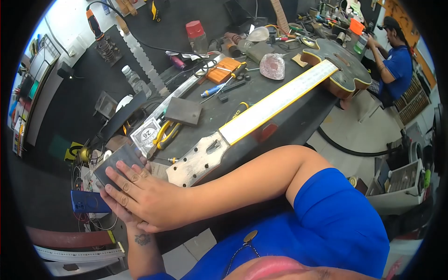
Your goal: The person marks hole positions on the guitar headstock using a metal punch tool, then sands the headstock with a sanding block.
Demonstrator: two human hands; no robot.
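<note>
Two hands hold one dark block [113,164]: left hand [117,208] below, right hand [161,201] flat above, nearer the guitar [280,101], whose head faces them, neck along the counter's [200,134] near edge.

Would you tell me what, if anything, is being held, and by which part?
A flat grey block: the left hand appears to hold it from beneath, and the right hand lies across its upper face.

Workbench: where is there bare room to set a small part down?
Bare bench shows between the pink lump and the guitar neck, and between the grey block and the headstock. It is crowded around the pliers and the orange block.
</note>
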